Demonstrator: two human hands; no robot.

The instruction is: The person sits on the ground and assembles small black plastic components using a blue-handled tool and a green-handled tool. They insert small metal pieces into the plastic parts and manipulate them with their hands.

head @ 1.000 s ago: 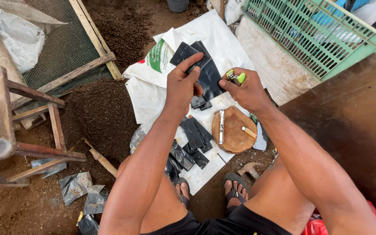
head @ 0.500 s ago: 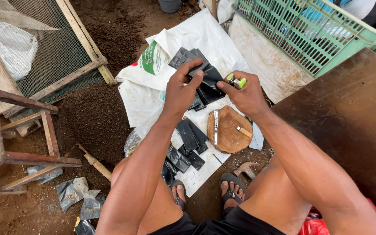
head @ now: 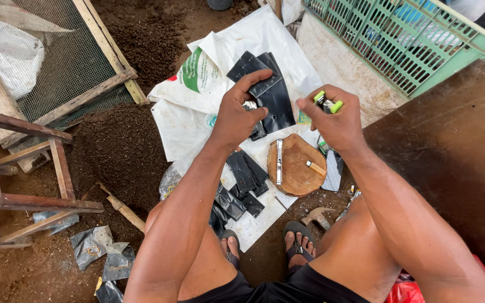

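The black bags (head: pixel 270 92) — a small sheaf of flat plastic bags — are held up in the left hand (head: pixel 237 115), above the white sack (head: pixel 209 84) spread on the ground. The left grip is closed on the sheaf's lower left edge, thumb across the front and fingers curled behind, so the bags fan up and to the right of the hand, their long axis slanting from upper left to lower right. The right hand (head: pixel 338 123) is just beside them, to their right and level with their lower end; its grip is closed narrow around a small green-and-yellow tool (head: pixel 328 102), whose tip sticks out above the knuckles and points toward the sheaf. The left hand alone touches the bags; a slim gap separates them from the right. Below the hands lies a round wooden block (head: pixel 298 165) with a metal blade (head: pixel 279 161) on it, and more black bags (head: pixel 245 174) lie loose on the sack near the person's knees. Further out — dark soil (head: pixel 119 151) to the left, a mesh sieve (head: pixel 68 62) beyond it, a green crate (head: pixel 399 39) at upper right, and sandalled feet (head: pixel 298 244) below.
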